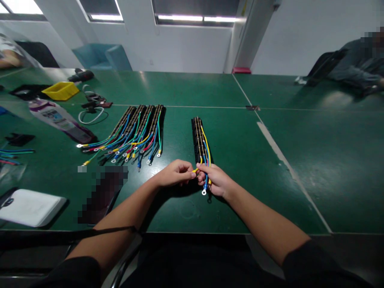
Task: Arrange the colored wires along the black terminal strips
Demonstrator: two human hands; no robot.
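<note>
In front of me a black terminal strip [197, 138] with brass-coloured metal bars lies lengthwise on the green table. Yellow, blue and red wires run from its near end. My left hand [177, 173] pinches the end of a short yellow wire [200, 161]. My right hand [216, 179] is closed around the wires beside it, its thumb and forefinger close to that same yellow wire. A blue wire's ring terminal [204, 192] pokes out below my right fingers. To the left, several similar wired strips [141, 124] lie side by side, their ring terminals fanned toward me.
A bottle [60, 120] lies at the left near a yellow bin [61, 91] and a coiled cable [91, 114]. Closer in are a dark phone-like slab [103, 196] and a white box [33, 207]. A power drill [81, 75] sits farther back. Other people sit at both far sides.
</note>
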